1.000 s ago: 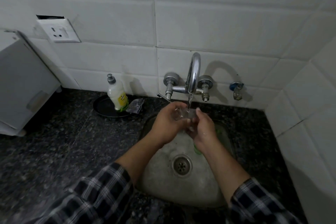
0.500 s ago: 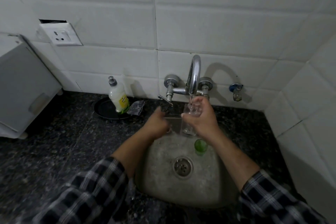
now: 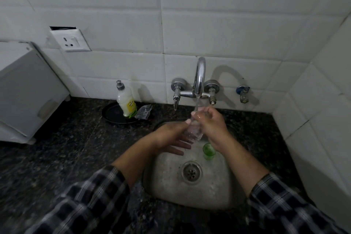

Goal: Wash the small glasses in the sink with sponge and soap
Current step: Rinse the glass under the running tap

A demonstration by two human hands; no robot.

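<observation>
Gripping the clear glass (image 3: 194, 132) with curled right hand (image 3: 211, 122) under the tap (image 3: 200, 74) at 12 o'clock of the sink (image 3: 171, 186); touching it with flat, spread left hand (image 3: 171, 139)

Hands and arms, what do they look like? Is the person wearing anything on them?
The left hand and right hand are bare: no gloves, rings or watch show. The arms wear a checked shirt, dark squares crossed with whitish bands. The left sleeve and right sleeve are pushed up, so both forearms are uncovered.
</observation>
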